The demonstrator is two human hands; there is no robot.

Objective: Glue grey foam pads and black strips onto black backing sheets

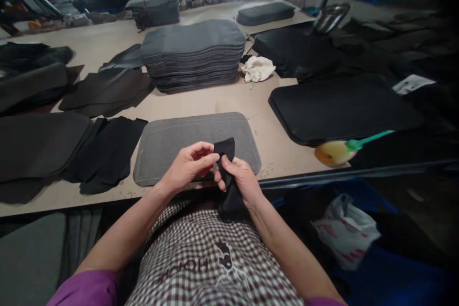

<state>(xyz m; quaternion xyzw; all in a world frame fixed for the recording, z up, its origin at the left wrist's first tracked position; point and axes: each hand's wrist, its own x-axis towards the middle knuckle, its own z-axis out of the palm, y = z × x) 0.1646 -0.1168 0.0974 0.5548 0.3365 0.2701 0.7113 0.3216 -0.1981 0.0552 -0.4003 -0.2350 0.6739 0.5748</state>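
Both my hands are together over the front edge of the table, on a strip of black fabric (231, 196). My right hand (244, 179) grips the strip with its thumb on top, and the lower part hangs down against my checked apron (193, 253). With thumb and fingers, my left hand (190, 162) pinches the strip's left edge near its top. Behind and beneath the hands lies a grey rounded panel (172, 141) with a line running along its border.
A tall stack of grey panels (193, 57) stands behind, beside a crumpled white cloth (260, 69). Black panels (340, 110) lie right, near a yellow bottle with a green nozzle (333, 153). Black fabric pieces (107, 150) lie left. A plastic bag (347, 232) sits below the table.
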